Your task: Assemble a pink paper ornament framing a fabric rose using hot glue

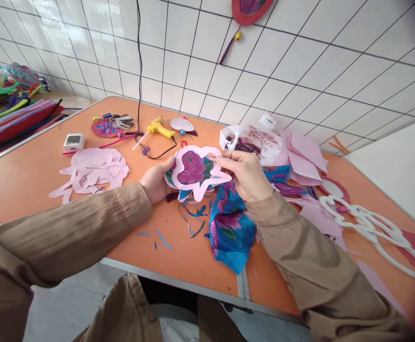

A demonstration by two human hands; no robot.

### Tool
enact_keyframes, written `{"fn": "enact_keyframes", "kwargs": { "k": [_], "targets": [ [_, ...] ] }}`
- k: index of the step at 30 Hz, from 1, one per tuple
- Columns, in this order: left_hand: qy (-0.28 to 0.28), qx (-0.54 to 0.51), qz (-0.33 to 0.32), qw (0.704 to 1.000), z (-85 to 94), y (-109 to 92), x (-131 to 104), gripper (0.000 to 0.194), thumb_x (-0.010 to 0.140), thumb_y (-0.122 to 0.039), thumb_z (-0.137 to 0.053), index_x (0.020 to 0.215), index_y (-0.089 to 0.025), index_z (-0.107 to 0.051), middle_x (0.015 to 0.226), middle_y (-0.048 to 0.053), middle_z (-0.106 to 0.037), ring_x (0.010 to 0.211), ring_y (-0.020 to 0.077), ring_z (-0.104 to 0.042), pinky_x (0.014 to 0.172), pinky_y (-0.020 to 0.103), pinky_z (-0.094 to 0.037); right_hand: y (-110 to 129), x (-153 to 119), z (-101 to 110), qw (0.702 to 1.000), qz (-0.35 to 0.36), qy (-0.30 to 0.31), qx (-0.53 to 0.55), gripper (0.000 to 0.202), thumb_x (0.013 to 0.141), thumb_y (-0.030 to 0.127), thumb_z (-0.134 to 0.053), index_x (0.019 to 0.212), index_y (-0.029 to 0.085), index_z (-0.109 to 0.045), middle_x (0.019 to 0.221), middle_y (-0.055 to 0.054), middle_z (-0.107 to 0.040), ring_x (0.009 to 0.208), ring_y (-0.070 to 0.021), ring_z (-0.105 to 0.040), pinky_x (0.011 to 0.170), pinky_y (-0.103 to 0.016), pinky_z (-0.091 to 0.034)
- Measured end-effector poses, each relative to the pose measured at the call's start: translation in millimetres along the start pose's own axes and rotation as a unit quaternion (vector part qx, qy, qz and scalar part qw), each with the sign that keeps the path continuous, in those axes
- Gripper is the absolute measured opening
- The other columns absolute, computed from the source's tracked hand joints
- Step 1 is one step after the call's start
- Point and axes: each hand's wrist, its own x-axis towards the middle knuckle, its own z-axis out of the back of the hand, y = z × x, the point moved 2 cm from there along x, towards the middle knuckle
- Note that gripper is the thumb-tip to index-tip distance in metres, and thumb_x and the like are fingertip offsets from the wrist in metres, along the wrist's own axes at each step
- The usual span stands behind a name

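Note:
In front of me, both hands hold up a pink fish-shaped foam frame (pixel 201 190) with a floral fabric piece (pixel 192 168) showing through its opening. My left hand (pixel 158 179) grips the left side of this stack, thumb on top and the other fingers mostly hidden beneath. My right hand (pixel 247 173) pinches the frame's upper right edge between thumb and fingers. Just below the right hand, a blue floral cloth (pixel 234 228) lies on the orange table (pixel 189 266). Thin blue fabric scraps (pixel 164 239) are scattered under the stack.
A yellow glue gun (pixel 160 127) lies behind the hands, its black cord (pixel 139 57) running up the wall. Pink foam cutouts (pixel 93 171) are piled left, near a small white device (pixel 74 141). On the right are a plastic bag (pixel 269 145) and white ring-shaped frames (pixel 378 225).

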Motion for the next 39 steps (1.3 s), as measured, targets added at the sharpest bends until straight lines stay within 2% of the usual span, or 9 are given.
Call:
{"fn": "enact_keyframes", "kwargs": {
  "k": [5, 9, 14, 19, 24, 28, 31, 33, 39],
  "targets": [
    [0.021, -0.013, -0.012, 1.000, 0.1, 0.0, 0.3, 0.050, 0.103, -0.037, -0.033, 0.145, -0.012, -0.048, 0.096, 0.013, -0.077, 0.080, 0.0274, -0.073, 0.076, 0.042, -0.057, -2.8, -2.4, -2.8, 1.000, 0.001, -0.012, -0.016, 0.023, 0.054, 0.033, -0.081, 0.060, 0.016, -0.067, 0.053, 0.002, -0.062, 0.042, -0.0040, -0.041, 0.041, -0.021, -0.028],
    [0.018, -0.018, -0.013, 1.000, 1.1, 0.8, 0.6, 0.051, 0.104, -0.038, -0.032, 0.143, -0.010, -0.049, 0.093, 0.013, -0.077, 0.077, 0.0274, -0.073, 0.075, 0.042, -0.056, -9.6, -3.6, -6.3, 1.000, -0.011, 0.000, -0.025, 0.019, 0.055, 0.030, -0.076, 0.065, 0.016, -0.069, 0.054, 0.001, -0.064, 0.041, -0.0051, -0.042, 0.040, -0.021, -0.029],
    [-0.015, -0.008, -0.017, 1.000, 0.0, 1.2, -0.4, 0.050, 0.103, -0.040, -0.032, 0.133, -0.010, -0.059, 0.102, 0.015, -0.077, 0.083, 0.0262, -0.073, 0.073, 0.037, -0.056, -12.8, -5.8, -7.9, 0.999, -0.023, 0.007, -0.028, 0.021, 0.055, 0.033, -0.077, 0.064, 0.016, -0.068, 0.056, -0.001, -0.066, 0.041, -0.0059, -0.044, 0.040, -0.022, -0.032],
    [0.001, -0.015, -0.036, 0.999, 2.0, 2.2, 2.1, 0.049, 0.102, -0.044, -0.037, 0.125, -0.011, -0.065, 0.107, 0.016, -0.076, 0.092, 0.0290, -0.073, 0.081, 0.040, -0.057, -13.7, -6.4, -7.0, 0.999, -0.021, 0.022, -0.030, 0.024, 0.056, 0.038, -0.076, 0.065, 0.017, -0.067, 0.058, 0.000, -0.066, 0.043, -0.0062, -0.044, 0.042, -0.022, -0.035],
    [0.015, 0.012, -0.025, 0.999, 1.2, 5.0, 3.6, 0.034, 0.098, -0.031, -0.049, 0.107, -0.008, -0.071, 0.098, 0.016, -0.077, 0.087, 0.0264, -0.073, 0.081, 0.036, -0.057, -17.7, -4.1, -6.0, 0.997, -0.015, 0.037, -0.070, 0.025, 0.057, 0.039, -0.076, 0.058, 0.016, -0.065, 0.056, -0.002, -0.065, 0.043, -0.0067, -0.043, 0.042, -0.023, -0.032],
    [0.001, 0.015, -0.031, 0.999, -6.0, 3.5, -0.8, 0.028, 0.096, -0.020, -0.049, 0.096, -0.006, -0.073, 0.086, 0.014, -0.078, 0.075, 0.0227, -0.073, 0.077, 0.035, -0.058, -12.5, -2.1, -2.7, 0.994, 0.036, 0.011, -0.107, 0.025, 0.062, 0.040, -0.075, 0.058, 0.018, -0.064, 0.052, 0.002, -0.057, 0.047, -0.0085, -0.044, 0.048, -0.026, -0.034],
    [-0.034, 0.027, -0.025, 0.999, -8.7, 1.8, -3.6, 0.027, 0.096, -0.018, -0.049, 0.092, -0.006, -0.072, 0.080, 0.013, -0.077, 0.069, 0.0215, -0.072, 0.071, 0.033, -0.059, -7.1, 1.1, 0.2, 0.982, 0.119, -0.015, -0.143, 0.024, 0.068, 0.041, -0.074, 0.074, 0.019, -0.068, 0.071, -0.001, -0.066, 0.069, -0.0148, -0.058, 0.067, -0.030, -0.046],
    [-0.039, 0.038, -0.021, 0.998, -9.2, 1.1, -4.4, 0.027, 0.096, -0.018, -0.049, 0.089, -0.006, -0.072, 0.078, 0.013, -0.077, 0.067, 0.0216, -0.072, 0.070, 0.033, -0.059, -7.7, 4.5, 0.3, 0.980, 0.140, 0.007, -0.144, 0.026, 0.072, 0.045, -0.072, 0.076, 0.020, -0.067, 0.080, -0.002, -0.068, 0.080, -0.0172, -0.060, 0.074, -0.031, -0.047],
    [0.003, 0.042, -0.025, 0.999, -8.2, 1.6, -2.9, 0.029, 0.096, -0.016, -0.048, 0.083, -0.006, -0.072, 0.080, 0.014, -0.077, 0.065, 0.0194, -0.072, 0.070, 0.030, -0.059, -18.3, 8.6, -4.4, 0.987, 0.088, 0.081, -0.104, 0.039, 0.073, 0.053, -0.070, 0.055, 0.020, -0.058, 0.060, 0.001, -0.055, 0.062, -0.0137, -0.052, 0.060, -0.029, -0.043]
  ]
}}
